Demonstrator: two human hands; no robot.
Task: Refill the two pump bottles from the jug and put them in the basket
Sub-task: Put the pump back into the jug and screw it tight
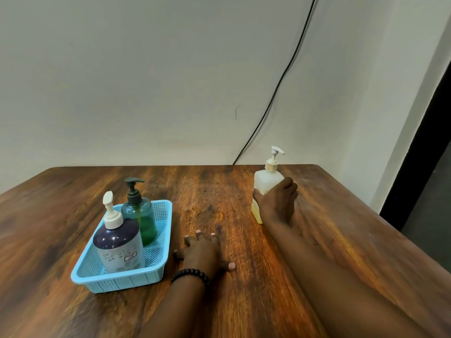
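Observation:
A light blue mesh basket (156, 252) sits at the left of the wooden table. Two pump bottles stand upright in it: a dark blue and white one (119, 247) in front, a green translucent one with a dark pump (144, 215) behind. To the right stands a frosted white pump bottle (264, 184) holding a little yellow liquid at its bottom. My right hand (278, 203) is wrapped around its lower body. My left hand (202, 252) lies flat on the table beside the basket, fingers spread, holding nothing.
The wooden table (219, 191) reaches the white wall at the back. A black cable (275, 91) runs down the wall to the table's back edge. The table's right edge drops off beside a dark doorway (427, 154).

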